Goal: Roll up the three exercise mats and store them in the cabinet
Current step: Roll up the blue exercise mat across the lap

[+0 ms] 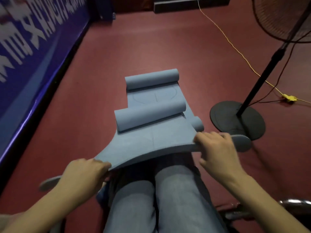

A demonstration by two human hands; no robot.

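Blue exercise mats lie stacked on the red floor in front of my legs. The top mat point(151, 140) is lifted at its near edge and bowed upward. My left hand point(84, 174) grips its near left corner, and my right hand point(217, 148) grips the near right edge. A rolled end point(149, 117) sits on that mat a little further out. Another rolled end point(151, 79) lies at the far end of the stack. A third small roll end point(197, 123) shows at the right side. No cabinet is in view.
A black floor fan stands at the right, its round base point(235, 118) close to the mats. A yellow cord point(235, 49) runs across the floor to a yellow plug point(289, 98). A blue banner wall point(33, 56) lines the left side.
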